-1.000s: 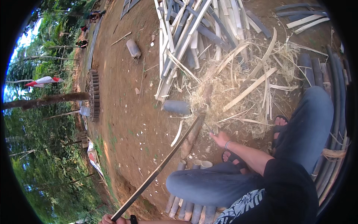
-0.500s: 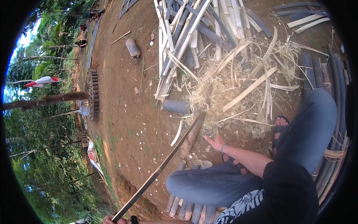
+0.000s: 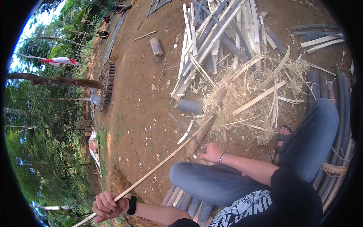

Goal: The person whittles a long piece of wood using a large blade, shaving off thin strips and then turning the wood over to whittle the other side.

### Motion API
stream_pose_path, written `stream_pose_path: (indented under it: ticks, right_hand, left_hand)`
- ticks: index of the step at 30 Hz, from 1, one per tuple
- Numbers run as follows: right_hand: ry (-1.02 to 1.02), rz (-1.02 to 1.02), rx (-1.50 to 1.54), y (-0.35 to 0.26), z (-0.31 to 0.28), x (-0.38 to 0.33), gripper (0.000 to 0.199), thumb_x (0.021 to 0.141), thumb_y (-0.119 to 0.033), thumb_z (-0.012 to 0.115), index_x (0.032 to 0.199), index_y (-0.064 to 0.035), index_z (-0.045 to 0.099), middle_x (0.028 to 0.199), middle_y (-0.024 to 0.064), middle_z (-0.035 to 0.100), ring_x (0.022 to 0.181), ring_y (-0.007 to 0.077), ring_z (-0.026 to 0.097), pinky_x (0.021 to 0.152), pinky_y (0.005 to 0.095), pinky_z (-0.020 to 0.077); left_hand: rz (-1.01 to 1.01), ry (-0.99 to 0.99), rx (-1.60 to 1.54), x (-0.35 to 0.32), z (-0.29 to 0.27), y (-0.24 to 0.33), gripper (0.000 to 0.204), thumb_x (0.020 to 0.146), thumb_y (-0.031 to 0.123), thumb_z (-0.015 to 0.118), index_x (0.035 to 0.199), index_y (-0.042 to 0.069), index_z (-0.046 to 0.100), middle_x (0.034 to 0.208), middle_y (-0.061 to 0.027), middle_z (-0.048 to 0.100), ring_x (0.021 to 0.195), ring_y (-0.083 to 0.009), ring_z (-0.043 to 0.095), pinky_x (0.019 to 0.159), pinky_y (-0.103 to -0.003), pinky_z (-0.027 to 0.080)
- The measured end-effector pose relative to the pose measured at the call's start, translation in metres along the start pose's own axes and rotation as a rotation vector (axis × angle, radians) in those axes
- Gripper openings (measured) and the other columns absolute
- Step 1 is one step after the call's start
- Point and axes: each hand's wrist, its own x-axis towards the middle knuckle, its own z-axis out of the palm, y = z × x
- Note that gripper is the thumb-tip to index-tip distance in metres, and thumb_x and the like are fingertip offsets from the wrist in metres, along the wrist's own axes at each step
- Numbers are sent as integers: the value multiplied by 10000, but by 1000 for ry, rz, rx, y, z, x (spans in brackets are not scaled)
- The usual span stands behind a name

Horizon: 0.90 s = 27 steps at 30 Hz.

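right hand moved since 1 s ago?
Yes. The right hand has slid left along the long bamboo strip, away from the sandalled foot and toward the blade. The grey bamboo section stays put.

Setting: outdoors, a yard in daylight.
Ground: bare reddish-brown dirt (image 3: pixel 143 113), scattered with pale chips.
Left side: dense green trees (image 3: pixel 41 125); one trunk (image 3: pixel 53 80) runs across the view; bright sky at the upper left.
Far pile: split bamboo slats (image 3: pixel 219 34), pale and grey, lying crossed at the top.
Shavings: a heap of straw-coloured shavings (image 3: pixel 242 102) just below the slats.
Loose pieces: a short grey tube (image 3: pixel 190 106) beside the shavings; another short piece (image 3: pixel 156 46) farther off on the dirt.
Right edge: dark bamboo poles (image 3: pixel 342 113) laid side by side.
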Motion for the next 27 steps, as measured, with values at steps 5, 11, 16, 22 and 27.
stream_pose_path:
  ticks: [5,11,16,22,27]
  right_hand:
    - [-158,-154,-23,-103,2,-66,426,751,-352,653,788,72,652,694,293,611,717,405,647,695,438,524]
    - [-11,58,-72,-40,6,-54,284,720,-258,653,777,19,671,703,258,629,712,377,654,689,433,519]
    - [-7,142,-20,-15,5,-45,264,701,-221,633,747,38,648,652,247,614,627,374,630,618,423,497]
    - [-8,-138,-12,-67,34,-69,334,722,-243,639,714,90,612,691,307,593,730,433,629,680,460,512]
    - [23,169,-4,12,12,-36,349,705,-239,654,681,106,610,646,293,595,653,384,650,602,431,505]
  left_hand:
    - [32,54,85,-4,-7,-3,453,927,385,546,590,99,451,392,21,388,310,-59,363,366,-161,265]
    - [167,363,461,-16,-11,5,479,943,541,375,743,105,357,457,14,297,314,-78,338,317,-178,281]
    - [285,532,656,-17,-13,-1,507,932,583,337,731,118,358,471,15,306,313,-75,313,281,-164,267]
    - [349,804,946,-9,-5,-12,511,934,594,318,690,144,338,471,32,270,330,-59,264,300,-166,221]
    - [342,837,929,-5,-3,-11,529,940,600,295,646,162,319,457,39,255,345,-58,228,331,-181,163]
